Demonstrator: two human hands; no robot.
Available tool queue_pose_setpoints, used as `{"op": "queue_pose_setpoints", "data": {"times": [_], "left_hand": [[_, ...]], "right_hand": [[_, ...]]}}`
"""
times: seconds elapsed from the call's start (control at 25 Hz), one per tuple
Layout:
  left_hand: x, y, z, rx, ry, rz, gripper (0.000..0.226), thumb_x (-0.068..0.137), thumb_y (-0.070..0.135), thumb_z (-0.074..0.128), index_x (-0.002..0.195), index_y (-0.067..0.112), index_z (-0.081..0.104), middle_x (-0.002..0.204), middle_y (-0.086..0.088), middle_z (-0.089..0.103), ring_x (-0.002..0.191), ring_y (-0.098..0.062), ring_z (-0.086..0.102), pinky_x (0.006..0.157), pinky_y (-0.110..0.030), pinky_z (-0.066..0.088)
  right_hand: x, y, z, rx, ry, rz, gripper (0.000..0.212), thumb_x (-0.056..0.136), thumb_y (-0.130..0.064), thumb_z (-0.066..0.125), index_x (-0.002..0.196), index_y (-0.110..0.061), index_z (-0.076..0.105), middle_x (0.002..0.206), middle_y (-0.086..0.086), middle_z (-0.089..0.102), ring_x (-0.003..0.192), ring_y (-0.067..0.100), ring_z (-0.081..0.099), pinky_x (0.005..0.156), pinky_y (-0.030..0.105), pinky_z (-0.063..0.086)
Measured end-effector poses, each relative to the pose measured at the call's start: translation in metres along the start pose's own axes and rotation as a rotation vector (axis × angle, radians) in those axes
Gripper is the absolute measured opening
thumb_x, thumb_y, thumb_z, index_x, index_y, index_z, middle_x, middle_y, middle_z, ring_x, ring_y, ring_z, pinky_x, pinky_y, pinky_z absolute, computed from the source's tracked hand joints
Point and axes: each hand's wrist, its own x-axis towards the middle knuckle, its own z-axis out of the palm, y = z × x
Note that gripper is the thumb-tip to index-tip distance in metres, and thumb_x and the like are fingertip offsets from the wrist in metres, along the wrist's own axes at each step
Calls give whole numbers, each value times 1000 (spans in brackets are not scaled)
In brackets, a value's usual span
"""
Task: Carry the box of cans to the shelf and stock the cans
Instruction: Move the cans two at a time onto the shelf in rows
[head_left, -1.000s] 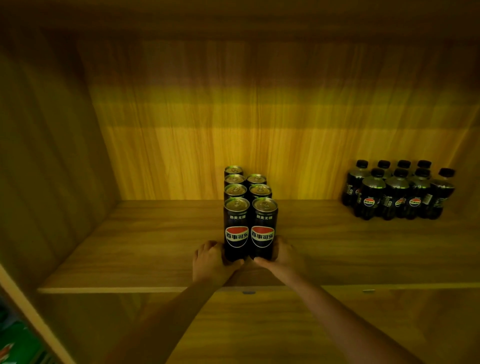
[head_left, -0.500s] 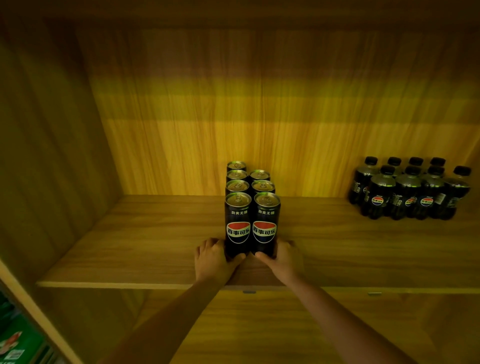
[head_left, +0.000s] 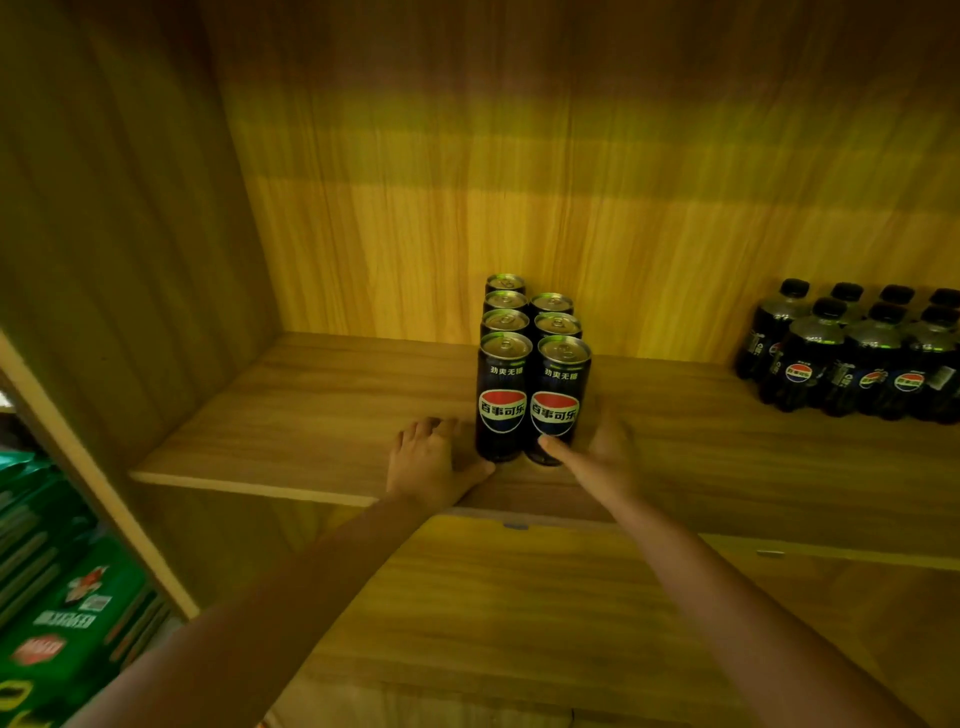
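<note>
Several tall black cola cans (head_left: 530, 364) stand in two rows on the wooden shelf (head_left: 322, 415), running back toward the rear wall. My left hand (head_left: 434, 462) lies on the shelf board against the base of the front left can (head_left: 503, 397), fingers spread. My right hand (head_left: 602, 452) is beside the front right can (head_left: 558, 400), its thumb touching the can's lower front and its fingers apart. Neither hand grips a can. The box is not in view.
A group of small black cola bottles (head_left: 857, 353) stands at the right of the same shelf. The cabinet's side wall (head_left: 119, 218) rises on the left. Green packaged goods (head_left: 62, 597) sit at the lower left, outside the cabinet.
Both hands have eased off the two front cans and opened. The view has shifted, so the cans sit slightly right of where they were.
</note>
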Motion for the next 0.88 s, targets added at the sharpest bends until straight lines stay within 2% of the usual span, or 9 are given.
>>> {"op": "queue_pose_setpoints", "data": {"times": [0.12, 0.24, 0.36, 0.4, 0.48, 0.56, 0.68, 0.8, 0.88], "left_hand": [[-26, -21, -23, -50, 93, 24, 78, 79, 54, 57, 141, 13, 32, 146, -11, 38, 134, -29, 34, 109, -41, 28], [-58, -56, -45, -59, 198, 64, 81, 77, 57, 55, 140, 11, 36, 140, -12, 44, 127, -32, 42, 105, -43, 34], [-79, -87, -56, 18, 188, 43, 83, 77, 60, 51, 141, 11, 32, 141, -12, 44, 129, -31, 41, 107, -43, 29], [-78, -86, -57, 33, 159, 46, 84, 78, 61, 49, 143, 11, 28, 143, -12, 42, 131, -30, 38, 110, -43, 26], [-71, -70, -56, 3, 103, 85, 82, 82, 59, 49, 144, 13, 23, 147, -10, 36, 136, -27, 31, 115, -43, 20], [-63, -51, -53, -43, 90, 133, 76, 84, 52, 51, 144, 14, 23, 148, -9, 35, 138, -26, 28, 116, -45, 18], [-53, -37, -46, -122, 29, 126, 71, 85, 45, 54, 143, 13, 27, 144, -11, 42, 134, -28, 36, 114, -46, 23], [-44, -21, -34, -310, -28, 66, 68, 85, 36, 58, 142, 12, 29, 140, -12, 46, 127, -31, 45, 106, -43, 38], [-36, -6, -27, -428, -44, 26, 66, 86, 32, 59, 141, 12, 28, 140, -13, 44, 127, -31, 45, 102, -39, 40]], "right_hand": [[-21, -18, -3, 5, 142, -254, 73, 76, -30, 71, 136, -9, 35, 140, 13, 42, 131, 28, 36, 107, 42, 33], [-39, -34, 8, 222, 210, -315, 67, 76, -24, 70, 133, -13, 37, 135, 9, 49, 124, 22, 46, 103, 43, 40], [-42, -42, 27, 370, 284, -255, 79, 74, -19, 73, 138, -11, 27, 139, 11, 45, 121, 13, 45, 100, 32, 38], [-39, -41, 35, 379, 303, -240, 85, 72, -21, 76, 138, -9, 24, 141, 12, 43, 123, 14, 44, 101, 33, 37], [-34, -34, 54, 304, 347, -194, 94, 66, -30, 79, 139, -10, 22, 141, 12, 41, 128, 23, 43, 104, 43, 39], [-32, -29, 60, 230, 414, -140, 91, 64, -33, 79, 135, -9, 27, 138, 14, 46, 125, 29, 47, 100, 50, 43], [-26, -22, 57, 175, 440, -9, 85, 67, -29, 78, 132, -4, 29, 133, 18, 51, 121, 34, 51, 95, 49, 44], [-19, -15, 51, 76, 385, 1, 82, 66, -32, 79, 129, -4, 34, 130, 18, 54, 117, 36, 54, 90, 47, 46], [-15, -13, 47, 26, 368, -5, 75, 67, -29, 78, 124, -4, 37, 128, 18, 55, 114, 36, 55, 85, 44, 48]]}}
